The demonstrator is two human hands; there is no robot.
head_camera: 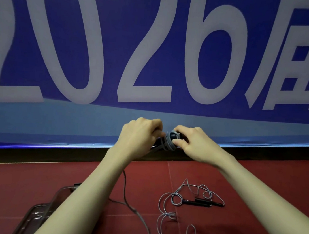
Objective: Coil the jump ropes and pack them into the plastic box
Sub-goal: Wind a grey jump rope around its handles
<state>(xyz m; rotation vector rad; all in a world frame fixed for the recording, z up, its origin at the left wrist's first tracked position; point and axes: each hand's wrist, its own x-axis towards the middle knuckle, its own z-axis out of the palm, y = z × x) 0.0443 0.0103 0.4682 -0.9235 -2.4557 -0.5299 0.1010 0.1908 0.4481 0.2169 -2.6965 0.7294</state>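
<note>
Both hands are raised in front of the blue banner. My left hand [138,134] grips the dark handles of a jump rope [168,140], which has grey cord wound round it. My right hand [193,141] pinches the cord at the wrapped handles. A loose length of that grey cord [137,213] hangs down to the red floor between my forearms. A second jump rope [189,201] with dark handles lies tangled on the floor at the right. The clear plastic box [36,213] sits at the lower left, partly hidden by my left forearm.
A large blue banner [156,51] with white characters fills the background, with a black strip along its base. The red floor [256,183] extends to the right of the loose rope.
</note>
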